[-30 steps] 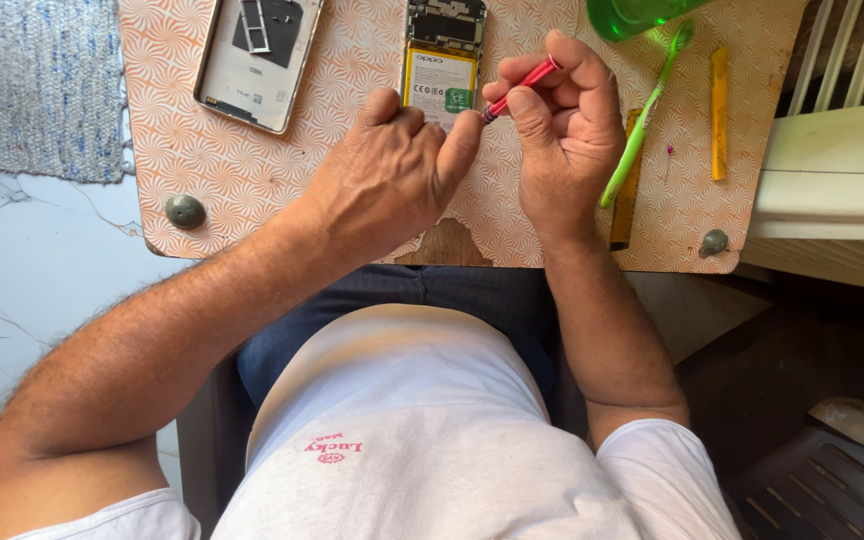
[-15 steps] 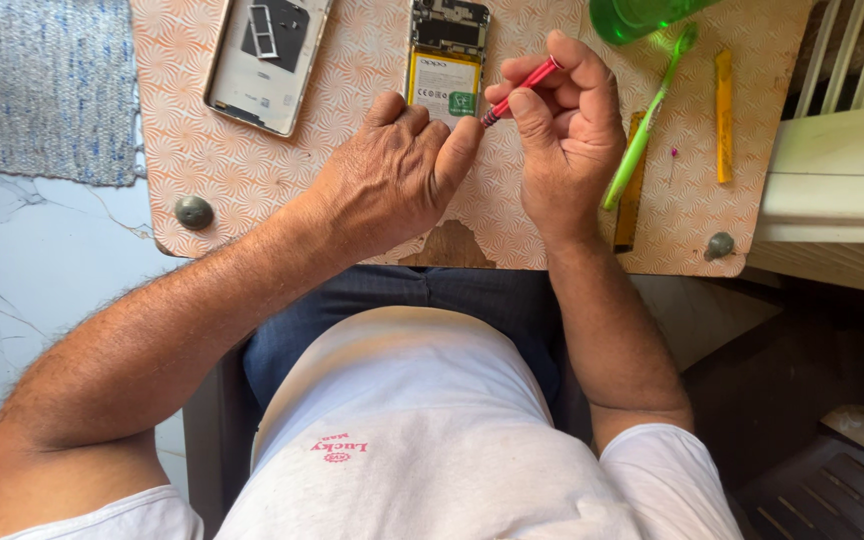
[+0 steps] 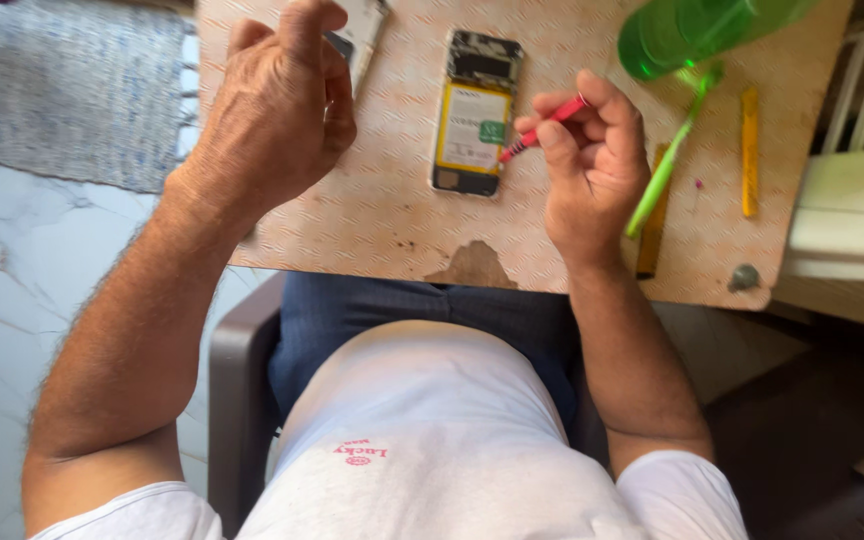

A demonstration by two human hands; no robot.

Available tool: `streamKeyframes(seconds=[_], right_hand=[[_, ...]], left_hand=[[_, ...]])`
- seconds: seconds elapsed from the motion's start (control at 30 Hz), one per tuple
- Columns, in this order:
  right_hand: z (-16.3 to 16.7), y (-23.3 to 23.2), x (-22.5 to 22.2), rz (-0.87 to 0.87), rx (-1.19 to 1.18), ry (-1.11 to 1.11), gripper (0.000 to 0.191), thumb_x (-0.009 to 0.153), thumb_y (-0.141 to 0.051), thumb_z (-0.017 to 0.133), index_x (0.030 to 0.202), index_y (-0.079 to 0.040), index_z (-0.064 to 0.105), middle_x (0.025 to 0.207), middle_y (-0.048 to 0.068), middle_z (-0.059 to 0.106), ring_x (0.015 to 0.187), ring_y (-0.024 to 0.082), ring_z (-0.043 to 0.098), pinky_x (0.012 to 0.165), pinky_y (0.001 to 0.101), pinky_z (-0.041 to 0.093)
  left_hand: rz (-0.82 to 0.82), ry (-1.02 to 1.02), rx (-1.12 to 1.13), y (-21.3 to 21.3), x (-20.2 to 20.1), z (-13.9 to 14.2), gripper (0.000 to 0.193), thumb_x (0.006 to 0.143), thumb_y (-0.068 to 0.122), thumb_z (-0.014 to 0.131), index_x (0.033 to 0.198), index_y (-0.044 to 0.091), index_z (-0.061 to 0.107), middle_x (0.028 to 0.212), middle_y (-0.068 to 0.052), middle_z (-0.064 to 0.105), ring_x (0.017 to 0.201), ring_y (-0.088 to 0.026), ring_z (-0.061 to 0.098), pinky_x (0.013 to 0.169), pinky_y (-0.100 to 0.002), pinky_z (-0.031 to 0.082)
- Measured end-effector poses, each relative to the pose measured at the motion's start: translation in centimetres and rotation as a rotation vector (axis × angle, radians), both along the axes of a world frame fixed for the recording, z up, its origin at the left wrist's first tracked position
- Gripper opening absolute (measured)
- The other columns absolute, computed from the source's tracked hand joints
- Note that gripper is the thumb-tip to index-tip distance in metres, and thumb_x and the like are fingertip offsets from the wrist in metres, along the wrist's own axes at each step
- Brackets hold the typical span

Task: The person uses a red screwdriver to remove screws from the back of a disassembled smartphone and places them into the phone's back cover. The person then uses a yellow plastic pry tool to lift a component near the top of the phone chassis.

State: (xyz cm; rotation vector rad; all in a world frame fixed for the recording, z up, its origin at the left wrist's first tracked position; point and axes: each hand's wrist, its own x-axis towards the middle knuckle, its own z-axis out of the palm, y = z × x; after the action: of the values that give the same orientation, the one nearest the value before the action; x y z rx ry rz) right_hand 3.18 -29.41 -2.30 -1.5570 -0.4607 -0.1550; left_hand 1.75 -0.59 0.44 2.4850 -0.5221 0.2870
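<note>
An opened phone (image 3: 472, 112) with a yellow battery lies face down on the patterned board (image 3: 372, 220). My right hand (image 3: 592, 170) grips a thin red screwdriver (image 3: 544, 128), whose tip sits just off the phone's right edge. My left hand (image 3: 272, 110) is raised at the upper left, apart from the phone. Its fingers are curled over the detached back cover (image 3: 364, 28). Whether they hold anything is hidden.
A green bottle (image 3: 692, 30) lies at the top right, with a green stick tool (image 3: 664, 175), a yellow tool (image 3: 749, 150) and a brown tool (image 3: 650, 240) below it. The board's near edge is chipped. White slats (image 3: 857, 200) stand at the right, a rug (image 3: 62, 90) at the left.
My left hand has lifted off the phone's lower end and moved left and up over the back cover. The right hand keeps the screwdriver beside the phone. The view has shifted.
</note>
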Motion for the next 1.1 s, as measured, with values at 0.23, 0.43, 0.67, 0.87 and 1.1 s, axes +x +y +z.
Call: streamKeyframes(seconds=[0.23,0.43,0.67,0.87,1.1], right_hand=[[0.7,0.7,-0.1,-0.018,0.058,0.025,0.039,0.114,0.003,0.066,0.148,-0.003,0.048,0.121,0.017,0.07,0.102,0.021,0.074,0.097,0.034,0.063],[0.5,0.7,-0.1,-0.03,0.062,0.018,0.037,0.113,0.003,0.068,0.144,-0.003,0.049,0.12,0.018,0.071,0.101,0.021,0.074,0.096,0.0341,0.063],[-0.3,0.3,0.0,-0.022,0.103,0.021,0.036,0.113,0.003,0.068,0.143,-0.003,0.05,0.119,0.018,0.071,0.101,0.022,0.074,0.096,0.0344,0.064],[-1.2,-0.3,0.0,-0.033,0.095,0.02,0.036,0.113,0.003,0.069,0.143,-0.002,0.05,0.118,0.018,0.071,0.101,0.022,0.074,0.097,0.0343,0.063],[-1.7,-0.5,0.0,-0.038,0.093,-0.003,0.035,0.113,0.003,0.069,0.142,-0.002,0.05,0.118,0.018,0.071,0.101,0.022,0.074,0.096,0.0344,0.064]], left_hand=[[0.074,-0.054,0.132,1.6,1.0,1.4,0.049,0.095,-0.005,0.076,0.13,0.003,0.043,0.086,-0.001,0.074,0.093,-0.023,0.071,0.099,-0.048,0.037],[0.079,-0.015,0.123,2.3,1.3,1.5,0.049,0.092,-0.002,0.079,0.13,0.006,0.049,0.091,0.0,0.074,0.097,-0.02,0.07,0.098,-0.047,0.036],[0.058,-0.015,0.128,3.3,1.2,0.3,0.048,0.093,-0.002,0.078,0.132,0.007,0.051,0.092,0.0,0.073,0.098,-0.019,0.069,0.098,-0.048,0.036],[0.055,-0.078,0.206,4.0,0.9,-1.1,0.028,0.099,0.0,0.076,0.12,0.009,0.061,0.096,-0.001,0.073,0.101,-0.02,0.067,0.099,-0.046,0.037],[0.06,-0.068,0.262,4.5,0.8,-1.8,0.011,0.098,0.008,0.077,0.106,0.011,0.071,0.096,-0.003,0.075,0.102,-0.02,0.066,0.102,-0.046,0.038]])
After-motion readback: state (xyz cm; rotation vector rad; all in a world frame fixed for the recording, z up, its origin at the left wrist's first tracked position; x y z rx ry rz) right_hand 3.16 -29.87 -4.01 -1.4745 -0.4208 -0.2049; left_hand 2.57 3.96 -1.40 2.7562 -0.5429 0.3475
